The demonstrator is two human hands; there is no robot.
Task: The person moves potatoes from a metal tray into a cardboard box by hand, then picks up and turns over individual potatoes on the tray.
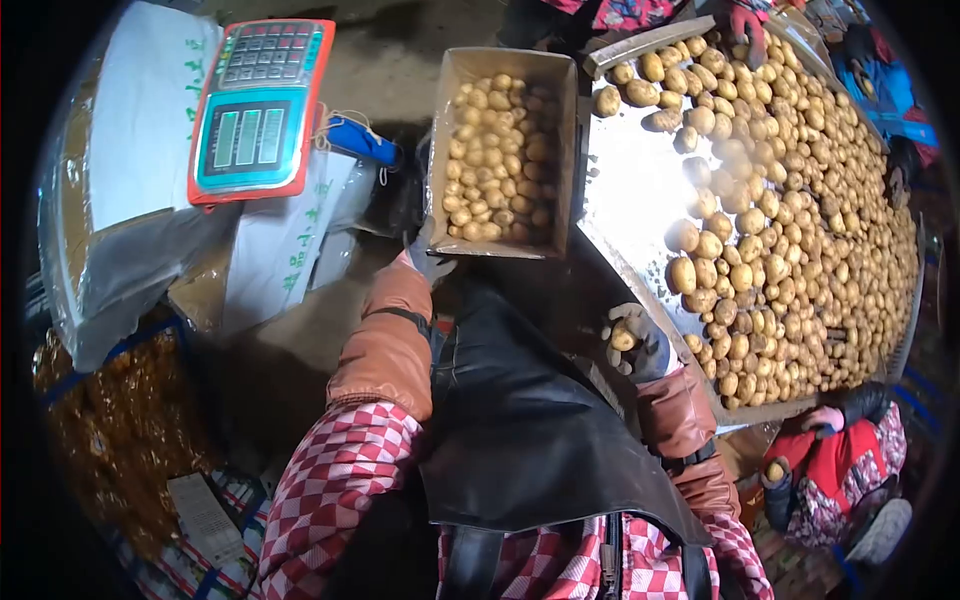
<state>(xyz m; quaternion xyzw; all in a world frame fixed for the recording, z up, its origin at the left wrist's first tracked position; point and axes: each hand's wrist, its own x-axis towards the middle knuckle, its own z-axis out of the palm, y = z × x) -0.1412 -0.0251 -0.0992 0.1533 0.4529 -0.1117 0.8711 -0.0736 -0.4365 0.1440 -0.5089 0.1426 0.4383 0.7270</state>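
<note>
Fingers of the gloved right hand [632,343] cupped small yellow potatoes [623,338]; the left hand [428,262] steadied the open brown cardboard box [503,150], fingers clamped beneath its edge.

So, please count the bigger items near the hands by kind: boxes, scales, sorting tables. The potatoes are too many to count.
Cardboard box of potatoes, held by the left hand: 1
Electronic scale: 1
Sorting table covered with potatoes: 1
Total: 3
The right hand holds a few potatoes.
</note>
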